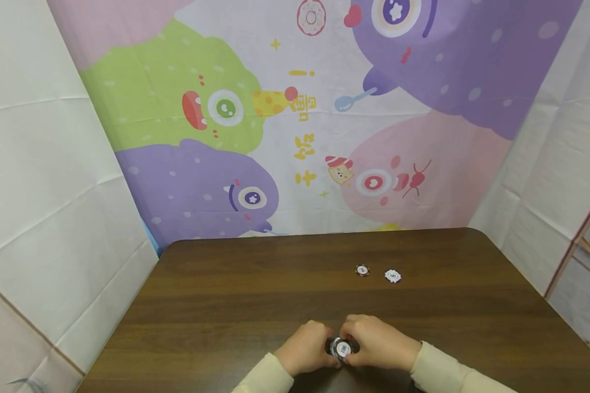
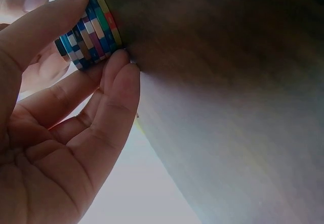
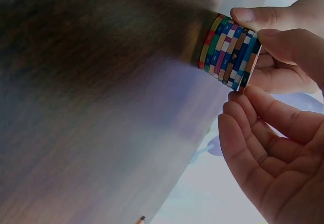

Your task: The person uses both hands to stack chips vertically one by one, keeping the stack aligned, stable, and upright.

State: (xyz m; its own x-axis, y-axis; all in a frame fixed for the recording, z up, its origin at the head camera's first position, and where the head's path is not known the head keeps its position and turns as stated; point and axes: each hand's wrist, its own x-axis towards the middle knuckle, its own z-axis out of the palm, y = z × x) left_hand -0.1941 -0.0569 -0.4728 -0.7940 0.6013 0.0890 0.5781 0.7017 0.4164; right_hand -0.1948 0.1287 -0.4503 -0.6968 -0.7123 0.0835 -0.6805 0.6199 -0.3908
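Note:
A stack of several poker chips (image 2: 91,32) with multicoloured edges stands upright on the table, between both hands. My left hand (image 1: 306,346) grips the stack from the left, thumb and fingers on opposite sides of its edge. From the right, my right hand (image 1: 381,343) pinches the top poker chip (image 1: 344,349), which is dark-edged with a white centre marked 100. That chip sits slightly off line with those below it, as the right wrist view shows. Fingers hide part of the stack in the head view.
Farther back on the brown wooden table (image 1: 226,295) lie two loose chips: a dark-edged chip (image 1: 362,270) and, to its right, a white-edged chip (image 1: 393,276). A cartoon-printed cloth (image 1: 305,207) hangs behind the far edge. Pale cloth (image 1: 54,191) hangs at the left.

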